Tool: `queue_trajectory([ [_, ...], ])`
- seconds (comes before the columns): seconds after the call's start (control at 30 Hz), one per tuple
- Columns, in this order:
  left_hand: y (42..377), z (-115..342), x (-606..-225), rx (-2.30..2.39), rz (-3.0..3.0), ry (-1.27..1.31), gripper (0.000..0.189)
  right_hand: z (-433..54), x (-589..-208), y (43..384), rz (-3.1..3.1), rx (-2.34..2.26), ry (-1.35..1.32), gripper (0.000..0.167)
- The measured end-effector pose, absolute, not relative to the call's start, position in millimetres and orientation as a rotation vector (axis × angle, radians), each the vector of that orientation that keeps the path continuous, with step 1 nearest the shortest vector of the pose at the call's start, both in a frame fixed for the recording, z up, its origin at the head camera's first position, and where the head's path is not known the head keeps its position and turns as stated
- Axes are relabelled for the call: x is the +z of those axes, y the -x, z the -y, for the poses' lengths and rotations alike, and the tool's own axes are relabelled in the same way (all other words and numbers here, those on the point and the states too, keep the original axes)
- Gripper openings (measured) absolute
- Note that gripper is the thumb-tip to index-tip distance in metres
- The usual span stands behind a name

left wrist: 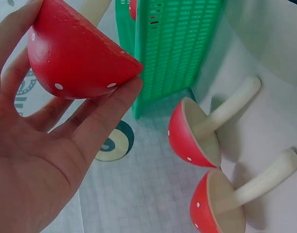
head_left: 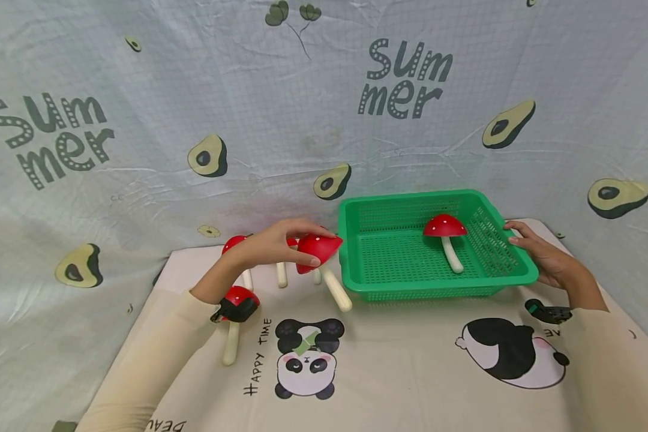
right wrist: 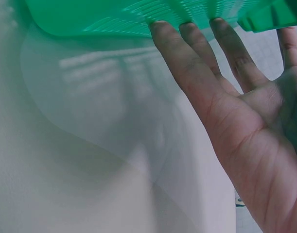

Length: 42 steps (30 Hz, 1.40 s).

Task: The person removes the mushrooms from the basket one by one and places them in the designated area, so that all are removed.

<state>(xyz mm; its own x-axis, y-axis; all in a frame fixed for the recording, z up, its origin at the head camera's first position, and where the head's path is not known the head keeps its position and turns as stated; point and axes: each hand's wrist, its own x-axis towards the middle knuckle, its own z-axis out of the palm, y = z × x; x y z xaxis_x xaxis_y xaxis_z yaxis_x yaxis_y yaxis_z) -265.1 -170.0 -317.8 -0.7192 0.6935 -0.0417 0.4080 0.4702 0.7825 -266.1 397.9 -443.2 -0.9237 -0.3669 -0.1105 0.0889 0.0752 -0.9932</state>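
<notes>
My left hand (head_left: 272, 245) grips a toy mushroom (head_left: 335, 288) by its red, white-dotted cap, just left of the green basket (head_left: 396, 287). Its pale stem slants down toward the table. In the left wrist view, thumb and fingers span that cap. Over on the basket's right side, my right hand (head_left: 542, 255) holds the rim. The right wrist view shows several of its fingers (right wrist: 235, 58) against the outer wall. One mushroom (head_left: 445, 227) lies inside the basket. Other mushrooms (left wrist: 197, 133) stand behind and below my left forearm, partly hidden by it.
The table (head_left: 399, 366) has a pale cover with printed pandas. A light cloth (head_left: 281, 120) with avocado and lettering prints hangs behind and at both sides, close to the basket's back. A mushroom (head_left: 230, 345) lies nearest the front, under my left wrist.
</notes>
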Motion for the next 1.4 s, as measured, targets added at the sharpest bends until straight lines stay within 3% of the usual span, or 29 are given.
queue_trajectory([
  [1.4,255.2,225.3,-334.4,1.041,-2.511,-0.775,0.047,-398.6,-446.4,265.2,-1.931,-1.959,0.355,0.028],
])
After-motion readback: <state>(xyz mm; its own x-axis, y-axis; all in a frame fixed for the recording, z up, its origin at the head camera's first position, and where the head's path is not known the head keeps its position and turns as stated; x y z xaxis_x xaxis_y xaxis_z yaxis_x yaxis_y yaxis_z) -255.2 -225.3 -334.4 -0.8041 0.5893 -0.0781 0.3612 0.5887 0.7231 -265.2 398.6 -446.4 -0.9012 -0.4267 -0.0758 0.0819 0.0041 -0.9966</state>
